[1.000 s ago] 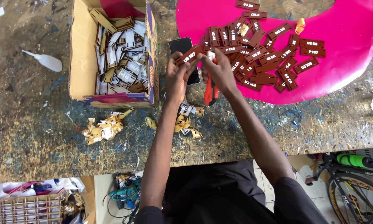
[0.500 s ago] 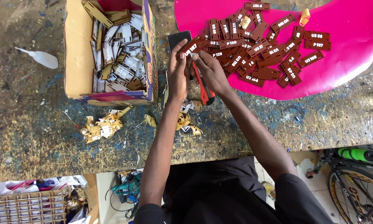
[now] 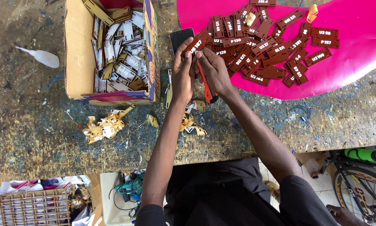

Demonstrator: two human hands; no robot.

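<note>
We start at the grip: our left hand (image 3: 183, 75) pinches a small brown tag (image 3: 197, 42) between thumb and fingertips, closed snugly on its lower end, while our right hand (image 3: 215, 71) wraps shut around a red-handled cutter (image 3: 205, 86) whose tip meets the tag. The tag sits raised just above the dark phone (image 3: 180, 37), at the edge of the pink sheet (image 3: 355, 62). We judge it light, thin and stiff, likely wood or board, so it may snap if bent; holding it by the edges close to the worked spot seems best. Outward lie the heap of brown tags (image 3: 263, 46), the cardboard box (image 3: 77, 62) of pale pieces, and peeled paper scraps (image 3: 102, 127) on the paint-stained desk (image 3: 37, 125).
</note>
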